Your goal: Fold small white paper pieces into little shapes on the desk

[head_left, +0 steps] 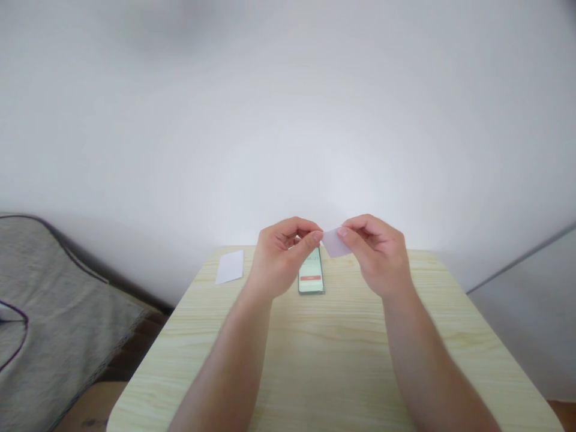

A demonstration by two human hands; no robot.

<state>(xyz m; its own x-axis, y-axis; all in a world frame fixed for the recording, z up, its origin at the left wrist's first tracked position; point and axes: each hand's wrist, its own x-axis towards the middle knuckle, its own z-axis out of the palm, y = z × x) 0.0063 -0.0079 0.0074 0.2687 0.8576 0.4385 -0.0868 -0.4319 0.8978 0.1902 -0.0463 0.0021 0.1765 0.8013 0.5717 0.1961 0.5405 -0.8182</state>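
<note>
A small piece of white paper [335, 245] is held up between my hands, above the far part of the table. My left hand [283, 255] pinches its left corner between thumb and fingers. On the other side, my right hand [378, 252] grips the upper right edge the same way. Behind and below my left hand lies a phone [310, 279] with its screen lit, its upper end partly covered by the fingers. Another white sheet of paper [230, 267] rests flat on the table, left of my left hand.
The light wooden table [333, 360] has rounded corners and stands close to a white wall [288, 120]. To the left is a grey cloth-covered surface [58, 324] with dark piping. A pale panel [531, 312] stands at the right.
</note>
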